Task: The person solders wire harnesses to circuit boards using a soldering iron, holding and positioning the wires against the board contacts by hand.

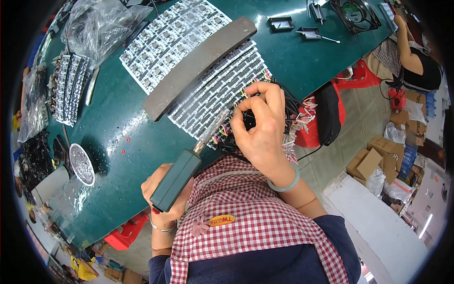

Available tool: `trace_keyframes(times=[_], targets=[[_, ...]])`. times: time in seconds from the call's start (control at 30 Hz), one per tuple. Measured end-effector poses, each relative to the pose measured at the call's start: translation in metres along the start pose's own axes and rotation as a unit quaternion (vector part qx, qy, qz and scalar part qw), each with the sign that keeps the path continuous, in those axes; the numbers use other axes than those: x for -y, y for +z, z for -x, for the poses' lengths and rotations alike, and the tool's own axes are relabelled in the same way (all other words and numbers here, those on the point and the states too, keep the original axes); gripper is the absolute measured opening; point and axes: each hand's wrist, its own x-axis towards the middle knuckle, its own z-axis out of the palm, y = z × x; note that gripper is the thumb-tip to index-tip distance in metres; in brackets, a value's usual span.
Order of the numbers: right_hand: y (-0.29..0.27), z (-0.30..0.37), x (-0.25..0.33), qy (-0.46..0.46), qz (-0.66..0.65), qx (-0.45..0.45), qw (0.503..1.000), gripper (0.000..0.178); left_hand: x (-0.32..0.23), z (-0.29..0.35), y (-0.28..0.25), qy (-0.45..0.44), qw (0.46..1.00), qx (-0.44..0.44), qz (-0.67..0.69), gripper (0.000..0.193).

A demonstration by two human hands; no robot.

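My left hand (178,207) is wrapped round the green handle of a soldering iron (176,181). Its metal barrel points up and right, to the near edge of a stack of curved circuit board strips (213,92). Thumb and index finger of my right hand (262,125) are pinched together beside the iron's tip, among thin coloured wires (222,132) along that edge. What the pinch holds is too small to make out. A heavy brown curved bar (198,68) lies across the boards.
A round dish of silvery bits (82,164) stands at the left on the green table (118,189). Plastic bags (97,28) and more board strips (70,90) lie beyond. Black trays (281,23) and a fan (355,15) sit far right. Cable bundles (305,113) hang over red stools.
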Motion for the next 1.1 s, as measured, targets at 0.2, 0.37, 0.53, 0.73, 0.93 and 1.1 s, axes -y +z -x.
trace_keyframes(times=[0.2, 0.37, 0.53, 0.73, 0.93, 1.1], targets=[[0.001, 0.0, 0.001, 0.0, 0.004, -0.004, 1.0, 0.016, -0.004, -0.004, -0.004, -0.029, 0.999, 0.03, -0.003, 0.019], [0.0, 0.0, 0.002, 0.0, 0.005, -0.004, 1.0, 0.016, -0.007, -0.005, -0.005, -0.047, 0.998, 0.031, 0.002, 0.018], [0.001, 0.001, 0.001, 0.002, 0.011, -0.006, 1.0, 0.015, -0.004, -0.002, -0.003, -0.059, 0.998, 0.022, 0.016, 0.017], [0.003, 0.001, 0.001, -0.009, 0.009, -0.01, 1.0, 0.014, 0.029, 0.056, -0.015, -0.12, 0.98, -0.156, -0.035, 0.035], [0.004, -0.001, 0.001, 0.003, -0.011, -0.016, 1.0, 0.01, 0.019, 0.074, -0.111, 0.068, 0.901, -0.428, 0.029, 0.031], [-0.003, -0.003, 0.0, -0.011, 0.007, 0.0, 1.0, 0.011, 0.051, 0.084, -0.126, -0.237, 0.823, -0.495, -0.146, 0.024]])
